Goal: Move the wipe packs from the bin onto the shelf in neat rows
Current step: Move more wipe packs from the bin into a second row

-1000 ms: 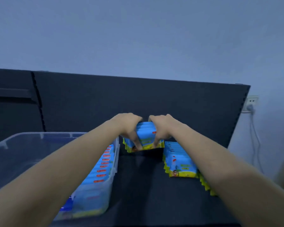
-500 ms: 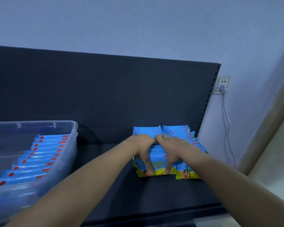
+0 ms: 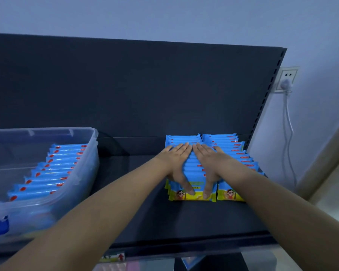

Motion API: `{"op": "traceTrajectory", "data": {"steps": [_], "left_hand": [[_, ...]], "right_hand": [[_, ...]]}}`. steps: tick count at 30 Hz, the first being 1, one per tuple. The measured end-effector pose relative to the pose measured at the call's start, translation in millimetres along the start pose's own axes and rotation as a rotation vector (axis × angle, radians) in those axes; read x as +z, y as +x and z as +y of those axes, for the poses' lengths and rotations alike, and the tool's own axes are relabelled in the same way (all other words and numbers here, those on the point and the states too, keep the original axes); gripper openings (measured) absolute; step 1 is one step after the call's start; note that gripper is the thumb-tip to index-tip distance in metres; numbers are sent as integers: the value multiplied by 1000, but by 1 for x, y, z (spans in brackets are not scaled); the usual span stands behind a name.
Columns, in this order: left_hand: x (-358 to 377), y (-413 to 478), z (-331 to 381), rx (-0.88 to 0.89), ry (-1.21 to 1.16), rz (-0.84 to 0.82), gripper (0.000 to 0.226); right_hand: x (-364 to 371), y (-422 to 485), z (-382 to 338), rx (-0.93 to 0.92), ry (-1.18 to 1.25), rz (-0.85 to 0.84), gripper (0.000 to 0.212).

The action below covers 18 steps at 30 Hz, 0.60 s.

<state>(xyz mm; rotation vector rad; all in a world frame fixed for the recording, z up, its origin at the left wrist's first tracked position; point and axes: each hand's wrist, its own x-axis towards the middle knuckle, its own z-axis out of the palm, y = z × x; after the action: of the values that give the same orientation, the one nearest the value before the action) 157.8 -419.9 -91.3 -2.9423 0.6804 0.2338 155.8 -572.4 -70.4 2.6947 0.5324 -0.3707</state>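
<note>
Pressing down on the left row of wipe packs [image 3: 192, 169], I have my left grip [image 3: 175, 163] and right grip [image 3: 210, 163] laid flat side by side. The fingers lie straight along the tops and both thumbs run down the face of the front pack, so neither grip is clasped round anything. This row stands on edge on the shelf [image 3: 145, 212], touching a second row [image 3: 241, 159] on its right, and both run back towards the dark back panel [image 3: 125, 85]. More packs [image 3: 53, 167] lie lined up in the clear bin [image 3: 90, 133] on my left. These look like light, soft film pouches, slick outside and squashy within, so I expect a loosely held row to fan out or topple. For the next batch I'd take several packs at once, squeezing across the two end faces, firmly but without crushing them.
</note>
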Motion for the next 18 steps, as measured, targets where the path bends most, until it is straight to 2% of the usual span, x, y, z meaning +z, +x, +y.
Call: {"op": "traceTrajectory", "data": {"steps": [10,18], "left_hand": [[-2,-12,-1,-11,39,25,149],[8,-18,7,-39,53,155,131]], "right_hand": [[8,-11,-2,-39,3,53,154],[10,-11,-12,-44,-61,152,138]]}}
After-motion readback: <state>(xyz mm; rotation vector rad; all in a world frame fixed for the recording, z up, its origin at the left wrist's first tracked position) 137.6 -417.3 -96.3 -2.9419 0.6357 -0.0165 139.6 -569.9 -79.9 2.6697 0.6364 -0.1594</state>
